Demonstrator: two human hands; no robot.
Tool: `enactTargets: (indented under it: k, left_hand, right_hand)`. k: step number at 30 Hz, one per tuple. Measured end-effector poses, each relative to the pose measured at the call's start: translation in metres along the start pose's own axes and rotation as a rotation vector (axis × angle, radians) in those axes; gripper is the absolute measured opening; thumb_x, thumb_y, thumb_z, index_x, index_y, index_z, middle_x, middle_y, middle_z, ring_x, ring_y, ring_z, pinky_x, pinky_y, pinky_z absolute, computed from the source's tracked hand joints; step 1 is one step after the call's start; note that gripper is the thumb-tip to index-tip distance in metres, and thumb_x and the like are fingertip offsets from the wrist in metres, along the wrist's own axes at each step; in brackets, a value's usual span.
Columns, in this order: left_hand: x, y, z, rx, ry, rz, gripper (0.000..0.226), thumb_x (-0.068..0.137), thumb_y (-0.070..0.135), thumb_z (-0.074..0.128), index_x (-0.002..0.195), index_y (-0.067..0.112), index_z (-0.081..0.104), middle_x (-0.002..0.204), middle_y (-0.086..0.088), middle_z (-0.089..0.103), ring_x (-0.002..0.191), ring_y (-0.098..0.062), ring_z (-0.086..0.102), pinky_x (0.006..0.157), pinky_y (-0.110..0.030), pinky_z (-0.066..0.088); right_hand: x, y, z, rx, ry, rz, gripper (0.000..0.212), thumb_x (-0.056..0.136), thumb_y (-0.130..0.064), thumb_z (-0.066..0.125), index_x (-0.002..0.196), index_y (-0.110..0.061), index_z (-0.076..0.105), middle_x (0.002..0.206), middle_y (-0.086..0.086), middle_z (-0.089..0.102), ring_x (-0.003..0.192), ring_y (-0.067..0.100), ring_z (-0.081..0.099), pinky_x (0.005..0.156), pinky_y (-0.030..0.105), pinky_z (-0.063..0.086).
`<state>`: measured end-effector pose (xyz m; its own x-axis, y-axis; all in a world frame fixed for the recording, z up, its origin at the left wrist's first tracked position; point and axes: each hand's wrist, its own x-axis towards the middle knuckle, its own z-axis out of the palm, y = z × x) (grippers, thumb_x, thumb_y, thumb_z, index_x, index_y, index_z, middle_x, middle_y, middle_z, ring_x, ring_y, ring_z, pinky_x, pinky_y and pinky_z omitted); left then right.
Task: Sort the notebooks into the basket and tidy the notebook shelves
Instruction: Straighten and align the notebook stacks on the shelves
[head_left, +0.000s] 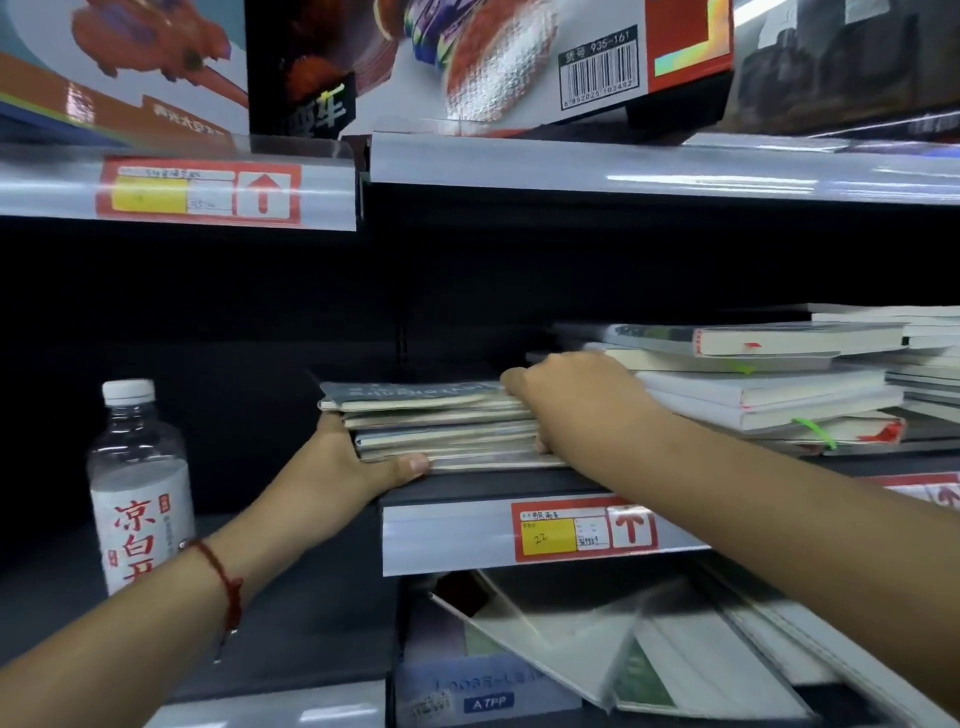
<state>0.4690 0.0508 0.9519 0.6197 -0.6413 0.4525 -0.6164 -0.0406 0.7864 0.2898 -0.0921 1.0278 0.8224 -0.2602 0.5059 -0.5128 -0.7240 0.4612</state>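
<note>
A small stack of thin notebooks (441, 423) lies at the left end of the middle shelf (457, 525), near its front edge. My left hand (348, 462) holds the stack's left side, thumb along the bottom front edge and fingers hidden behind it. My right hand (571, 400) grips the stack's right end, fingers curled over the top notebook and thumb low on the front edge. No basket is in view.
A taller pile of white books (769, 384) sits right of the stack. A water bottle (137, 483) stands on the lower left shelf. Loose notebooks (649, 649) lean on the shelf below. Toy boxes (493, 62) fill the top shelf.
</note>
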Motion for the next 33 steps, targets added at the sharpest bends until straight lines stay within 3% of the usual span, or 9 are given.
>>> enactTargets:
  k: [4, 9, 13, 17, 19, 22, 26, 30, 33]
  left_hand:
    - [0.004, 0.001, -0.007, -0.003, -0.078, -0.011, 0.076, 0.073, 0.037, 0.084, 0.132, 0.027, 0.038, 0.109, 0.02, 0.065, 0.092, 0.011, 0.062, 0.07, -0.001, 0.043]
    - [0.009, -0.003, -0.023, 0.009, -0.127, 0.014, 0.069, 0.064, 0.043, 0.085, 0.126, 0.028, 0.056, 0.11, 0.019, 0.072, 0.102, 0.004, 0.066, 0.097, -0.021, 0.05]
    - [0.01, -0.006, -0.024, -0.072, -0.142, 0.033, 0.068, 0.07, 0.03, 0.085, 0.129, 0.023, 0.054, 0.112, 0.02, 0.071, 0.104, 0.003, 0.066, 0.082, -0.008, 0.05]
    - [0.004, -0.008, -0.02, -0.132, -0.152, 0.011, 0.065, 0.071, 0.034, 0.084, 0.128, 0.025, 0.054, 0.112, 0.016, 0.072, 0.105, 0.002, 0.067, 0.088, -0.011, 0.05]
    - [0.0, -0.009, -0.016, -0.168, -0.147, -0.021, 0.072, 0.073, 0.045, 0.082, 0.133, 0.028, 0.045, 0.117, 0.017, 0.069, 0.105, 0.006, 0.064, 0.088, -0.008, 0.047]
    - [0.003, -0.014, -0.011, -0.294, -0.086, -0.059, 0.116, 0.059, 0.08, 0.076, 0.152, 0.038, 0.02, 0.148, 0.014, 0.047, 0.133, -0.007, 0.047, 0.116, -0.032, 0.034]
    - [0.014, -0.007, -0.003, -0.38, 0.054, -0.019, 0.127, 0.056, 0.08, 0.073, 0.156, 0.04, 0.003, 0.141, 0.02, 0.043, 0.132, -0.006, 0.039, 0.114, -0.029, 0.025]
    - [0.019, -0.009, -0.005, -0.415, 0.101, -0.003, 0.133, 0.043, 0.083, 0.08, 0.154, 0.04, 0.021, 0.14, 0.011, 0.056, 0.13, -0.014, 0.052, 0.118, -0.043, 0.032]
    - [0.016, -0.014, -0.015, -0.504, 0.035, -0.02, 0.121, 0.052, 0.075, 0.083, 0.152, 0.033, 0.029, 0.138, 0.008, 0.059, 0.13, -0.016, 0.054, 0.117, -0.043, 0.031]
  right_hand:
    - [0.0, -0.002, 0.001, -0.021, -0.003, -0.013, 0.04, 0.09, -0.011, 0.065, 0.126, -0.022, 0.053, 0.103, 0.002, 0.066, 0.092, 0.024, 0.063, 0.063, 0.033, 0.036]
    - [-0.001, 0.003, -0.007, 0.013, -0.058, -0.044, 0.037, 0.091, -0.016, 0.063, 0.126, -0.022, 0.054, 0.105, 0.003, 0.066, 0.09, 0.025, 0.06, 0.066, 0.034, 0.041]
    - [-0.001, 0.003, -0.01, 0.059, -0.104, -0.064, 0.034, 0.089, -0.031, 0.068, 0.119, -0.021, 0.056, 0.106, 0.003, 0.066, 0.091, 0.025, 0.061, 0.068, 0.033, 0.044]
    - [0.001, 0.001, -0.01, 0.13, -0.109, -0.023, 0.041, 0.085, -0.043, 0.072, 0.117, -0.023, 0.058, 0.107, 0.002, 0.067, 0.09, 0.024, 0.059, 0.07, 0.034, 0.046]
    - [-0.001, 0.001, -0.007, 0.151, -0.116, -0.021, 0.046, 0.086, -0.047, 0.068, 0.125, -0.025, 0.056, 0.111, 0.002, 0.065, 0.097, 0.024, 0.06, 0.071, 0.034, 0.046]
    - [-0.005, 0.001, -0.005, 0.175, -0.115, -0.001, 0.055, 0.089, -0.055, 0.06, 0.135, -0.026, 0.051, 0.123, 0.004, 0.054, 0.108, 0.024, 0.054, 0.077, 0.035, 0.044]
    - [-0.002, -0.002, -0.002, 0.374, -0.169, 0.066, 0.053, 0.092, -0.055, 0.056, 0.133, -0.025, 0.042, 0.13, 0.005, 0.045, 0.107, 0.025, 0.055, 0.077, 0.034, 0.043]
    - [0.001, -0.001, 0.004, 0.583, -0.244, 0.112, 0.048, 0.093, -0.051, 0.058, 0.126, -0.023, 0.036, 0.092, 0.0, 0.061, 0.079, 0.015, 0.059, 0.062, 0.031, 0.044]
    - [0.004, 0.001, 0.005, 0.604, -0.234, 0.154, 0.061, 0.089, -0.058, 0.06, 0.133, -0.02, 0.042, 0.111, 0.001, 0.063, 0.093, 0.018, 0.059, 0.081, 0.034, 0.051]
